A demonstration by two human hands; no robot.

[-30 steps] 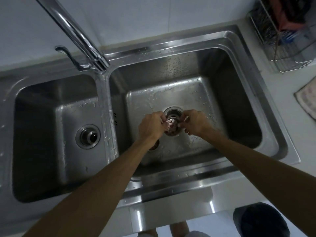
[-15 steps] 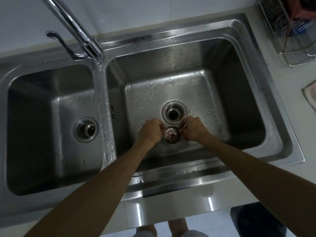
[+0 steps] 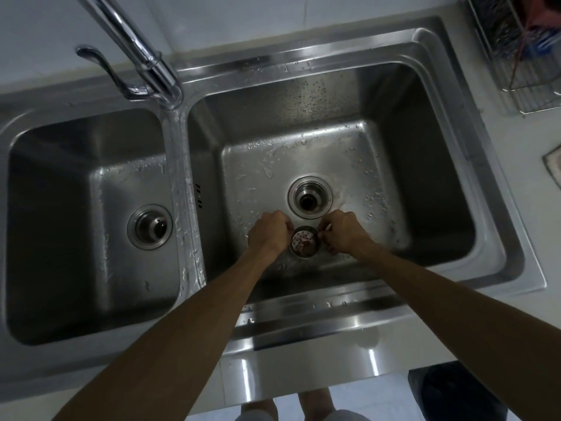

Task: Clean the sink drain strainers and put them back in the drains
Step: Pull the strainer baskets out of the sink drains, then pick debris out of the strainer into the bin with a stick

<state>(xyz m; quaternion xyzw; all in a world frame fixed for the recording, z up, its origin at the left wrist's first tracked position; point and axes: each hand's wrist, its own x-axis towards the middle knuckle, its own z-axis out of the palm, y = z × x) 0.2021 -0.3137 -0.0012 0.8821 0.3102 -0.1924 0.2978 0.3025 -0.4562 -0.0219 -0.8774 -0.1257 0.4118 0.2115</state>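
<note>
both hands are on one strainer (image 3: 304, 245) here. the left hand (image 3: 268, 233) has its fingers curled on the left edge and the right hand (image 3: 343, 232) pinches the right edge. the strainer's between them in the right basin of the sink (image 3: 303, 60), just on the near side of the open drain (image 3: 309, 198), with reddish gunk inside. can't tell if it's touching the basin floor. the second strainer (image 3: 149, 226) is seated in the left basin. tap (image 3: 130, 47) at the back, wire rack (image 3: 522, 50) on the surface (image 3: 543, 226) far right.
</note>
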